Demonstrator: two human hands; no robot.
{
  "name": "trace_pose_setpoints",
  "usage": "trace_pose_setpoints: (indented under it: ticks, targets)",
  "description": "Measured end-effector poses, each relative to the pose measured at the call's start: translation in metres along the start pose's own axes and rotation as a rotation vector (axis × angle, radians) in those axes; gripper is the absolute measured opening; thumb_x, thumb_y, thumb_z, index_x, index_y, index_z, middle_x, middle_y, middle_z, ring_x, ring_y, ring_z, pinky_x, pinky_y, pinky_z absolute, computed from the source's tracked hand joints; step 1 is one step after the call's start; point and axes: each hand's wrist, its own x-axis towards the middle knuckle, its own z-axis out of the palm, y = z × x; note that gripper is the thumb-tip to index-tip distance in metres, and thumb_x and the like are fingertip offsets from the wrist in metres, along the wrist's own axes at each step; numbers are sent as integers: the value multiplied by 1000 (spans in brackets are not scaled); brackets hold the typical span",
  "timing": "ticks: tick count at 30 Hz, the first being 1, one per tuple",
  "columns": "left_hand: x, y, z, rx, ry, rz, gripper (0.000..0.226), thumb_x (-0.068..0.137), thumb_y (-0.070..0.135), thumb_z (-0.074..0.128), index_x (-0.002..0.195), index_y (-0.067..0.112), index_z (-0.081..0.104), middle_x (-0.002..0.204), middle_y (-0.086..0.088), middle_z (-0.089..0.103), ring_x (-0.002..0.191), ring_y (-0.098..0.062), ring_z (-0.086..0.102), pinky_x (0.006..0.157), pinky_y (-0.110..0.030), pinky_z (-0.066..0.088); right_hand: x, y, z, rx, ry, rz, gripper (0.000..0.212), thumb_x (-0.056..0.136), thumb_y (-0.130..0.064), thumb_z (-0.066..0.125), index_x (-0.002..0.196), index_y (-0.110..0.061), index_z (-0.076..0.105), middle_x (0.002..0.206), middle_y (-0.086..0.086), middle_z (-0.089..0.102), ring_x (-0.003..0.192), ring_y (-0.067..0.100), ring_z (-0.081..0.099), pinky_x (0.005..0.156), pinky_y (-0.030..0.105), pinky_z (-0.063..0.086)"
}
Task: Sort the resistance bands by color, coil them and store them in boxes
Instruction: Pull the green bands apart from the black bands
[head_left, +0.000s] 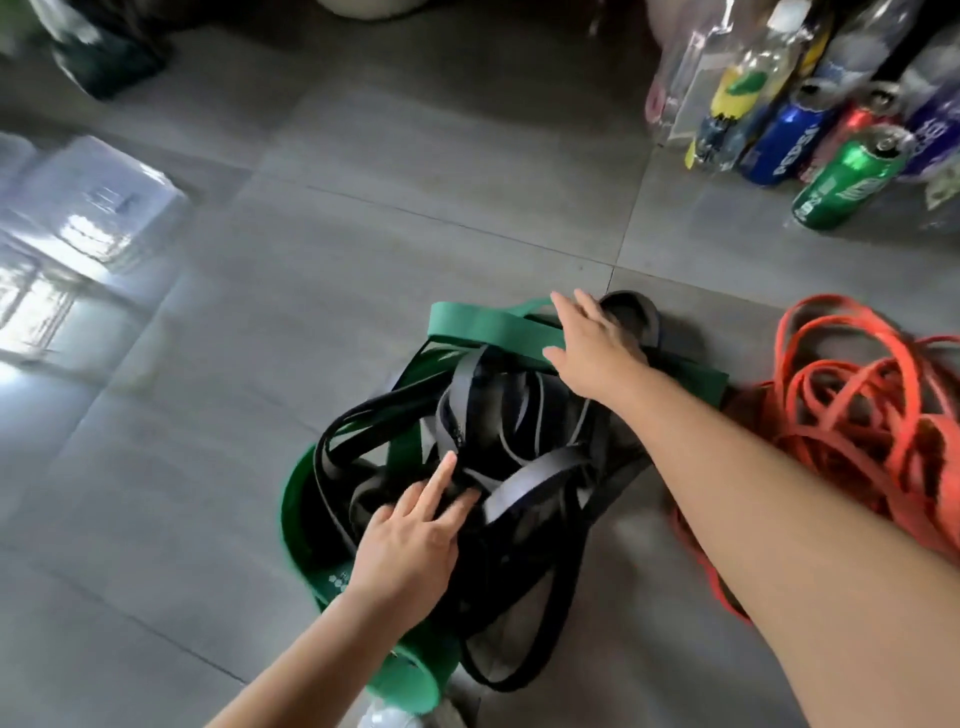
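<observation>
Grey floor tiles fill the view, with clear plastic boxes blurred at the far left and a cluster of bottles and cans at the far right. At the centre lies a tangled heap: wide green bands looped around and under a knot of black bands. Just right of it sits a separate pile of thin orange bands, already apart from the rest. The person's right hand lies open and flat on the far green loop, fingers spread, gripping nothing. The left hand rests open on the black knot, index finger extended. Separating green from black seems the step in hand. It would go best by pinning the black mass with the left hand and drawing one green loop out slowly, following its path to avoid tightening the knot.
</observation>
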Motion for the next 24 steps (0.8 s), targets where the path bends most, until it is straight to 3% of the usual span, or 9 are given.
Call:
trace_pose_setpoints:
  ticks: [2, 3, 7, 9, 13, 17, 19, 21, 24]
  targets:
    - [4, -6, 1, -25, -18, -14, 60, 64, 32, 70, 122, 33, 58, 145, -9, 43, 101, -20, 63, 60, -30, 52, 8, -6, 4, -26, -103, 41, 59, 98, -33, 41, 148, -34, 9, 158, 5, -5, 137, 36, 28, 104, 46, 33]
    - [4, -5, 0, -51, 13, -8, 59, 69, 31, 64, 127, 34, 54, 149, -9, 36, 107, -20, 60, 63, -31, 52, 12, -6, 6, -54, -120, 79, 55, 99, -35, 40, 147, -33, 14, 158, 9, -2, 135, 37, 31, 102, 46, 34]
    - [0, 2, 3, -113, -6, -7, 57, 95, 30, 33, 146, 40, 11, 157, 3, -19, 139, -20, 18, 83, -32, 44, 21, 4, 13, -104, -150, 170, 40, 93, -41, 50, 127, -20, 46, 140, 13, 31, 123, 37, 43, 99, 42, 39]
    - [-7, 6, 3, -128, 52, 29, 55, 94, 32, 32, 145, 39, 16, 158, 1, -12, 138, -23, 21, 80, -33, 46, 20, 7, 16, -120, -176, 132, 28, 91, -40, 53, 114, -24, 53, 141, 11, 32, 122, 36, 43, 100, 42, 39]
    - [-29, 20, 6, -132, 54, 163, 47, 77, 39, 44, 122, 32, 54, 146, -6, 41, 115, -28, 56, 57, -31, 55, 12, 5, 16, -187, -205, 80, 33, 91, -41, 53, 119, -24, 59, 145, 9, 28, 126, 36, 42, 105, 42, 36]
    - [-35, 24, 10, -113, -10, 137, 51, 71, 43, 44, 120, 35, 55, 144, -3, 44, 113, -27, 58, 51, -29, 52, -11, 6, 18, -252, -156, 40, 40, 94, -47, 44, 126, -26, 56, 133, 7, 39, 120, 31, 46, 102, 41, 30]
    - [-31, 27, 2, -107, 12, 111, 54, 77, 41, 42, 131, 35, 46, 153, -4, 27, 127, -29, 45, 63, -34, 53, -25, 3, 16, -278, -171, 17, 47, 92, -55, 39, 124, -26, 56, 130, 6, 39, 118, 29, 48, 102, 42, 27]
    - [-28, 32, -2, -127, -28, 91, 58, 86, 41, 41, 142, 36, 28, 159, 0, 0, 142, -27, 16, 87, -39, 48, -39, -2, 11, -239, -212, -2, 55, 85, -67, 43, 122, -27, 55, 127, 4, 41, 118, 26, 48, 101, 41, 27]
    - [-30, 41, -24, -207, -158, 52, 57, 89, 45, 45, 143, 33, 31, 159, 4, -3, 144, -26, 7, 103, -40, 41, -69, -11, 5, -260, -308, -41, 47, 87, -53, 53, 124, -24, 51, 126, 3, 48, 120, 25, 48, 100, 40, 29]
